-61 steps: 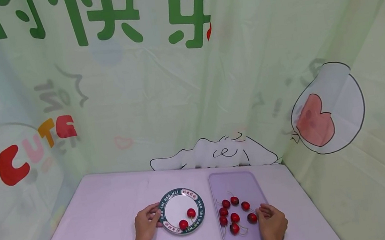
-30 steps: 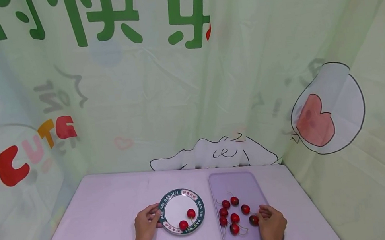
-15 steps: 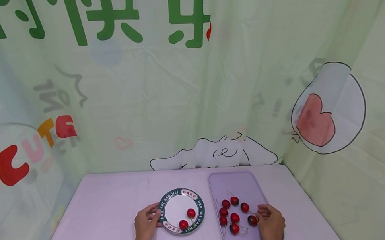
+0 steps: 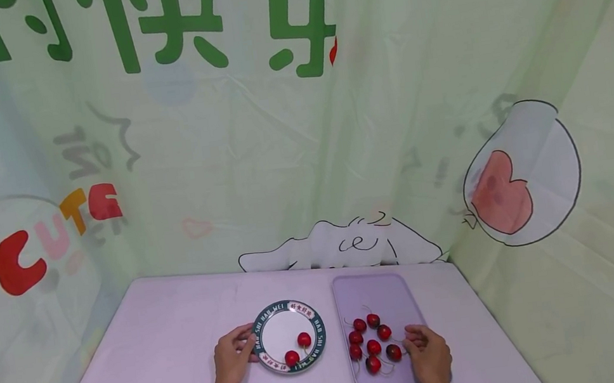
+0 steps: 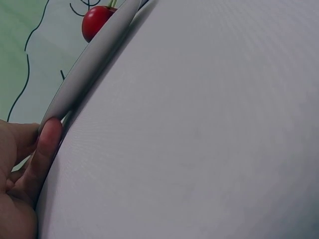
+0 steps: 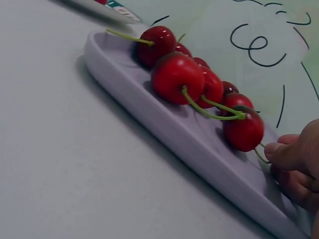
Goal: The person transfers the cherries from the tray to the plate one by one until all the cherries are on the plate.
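Observation:
My left hand (image 4: 233, 361) grips the left rim of a round white plate (image 4: 279, 335) with a dark green lettered border. On that plate lie two red cherries (image 4: 304, 340). In the left wrist view a finger (image 5: 49, 142) is under the tilted-looking plate edge (image 5: 82, 79). Over the right side of a lilac tray (image 4: 376, 288), my right hand (image 4: 432, 358) pinches the thin green stem of a dark red cherry (image 4: 393, 352) between thumb and fingers. This cherry (image 6: 243, 130) sits low in the tray, close to its neighbours.
Several more cherries with stems (image 4: 373, 347) are grouped in the tray's left half. A pale pink tabletop (image 4: 173, 323) lies under plate and tray. Behind it hangs a printed curtain (image 4: 258, 172) with green characters and drawings, meeting the table's back edge.
My right hand has shifted slightly left, and the pinched cherry and another beside it have moved left toward the group. The left hand and the plate have stayed essentially in place.

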Action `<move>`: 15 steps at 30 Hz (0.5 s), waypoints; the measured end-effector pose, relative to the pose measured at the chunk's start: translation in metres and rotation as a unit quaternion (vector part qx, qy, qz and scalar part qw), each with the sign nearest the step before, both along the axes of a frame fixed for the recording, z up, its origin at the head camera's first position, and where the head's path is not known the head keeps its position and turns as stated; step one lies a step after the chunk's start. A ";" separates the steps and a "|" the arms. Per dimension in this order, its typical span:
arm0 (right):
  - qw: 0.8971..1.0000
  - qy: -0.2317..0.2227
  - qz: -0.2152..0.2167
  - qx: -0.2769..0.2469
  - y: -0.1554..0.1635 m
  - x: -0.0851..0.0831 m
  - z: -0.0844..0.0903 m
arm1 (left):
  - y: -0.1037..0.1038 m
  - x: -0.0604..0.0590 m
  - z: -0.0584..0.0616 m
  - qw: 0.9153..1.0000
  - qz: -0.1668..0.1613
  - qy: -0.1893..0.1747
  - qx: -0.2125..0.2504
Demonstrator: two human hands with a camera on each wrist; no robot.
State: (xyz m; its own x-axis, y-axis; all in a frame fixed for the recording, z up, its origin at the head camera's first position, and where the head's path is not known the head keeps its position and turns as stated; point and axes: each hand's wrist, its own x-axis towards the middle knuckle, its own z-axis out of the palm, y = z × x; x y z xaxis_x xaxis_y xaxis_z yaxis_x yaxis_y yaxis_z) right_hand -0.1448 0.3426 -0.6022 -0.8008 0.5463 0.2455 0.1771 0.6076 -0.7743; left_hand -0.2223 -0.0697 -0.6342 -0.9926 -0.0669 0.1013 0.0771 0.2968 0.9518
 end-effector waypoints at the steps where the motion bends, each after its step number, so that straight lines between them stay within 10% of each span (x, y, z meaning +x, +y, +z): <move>1: 1.000 0.004 0.009 -0.016 0.000 0.001 0.001 | 0.000 0.000 0.000 1.000 0.001 -0.001 0.002; 15: 0.989 -0.012 0.052 -0.140 0.006 0.001 -0.001 | 0.001 -0.005 -0.006 1.000 0.012 -0.006 -0.004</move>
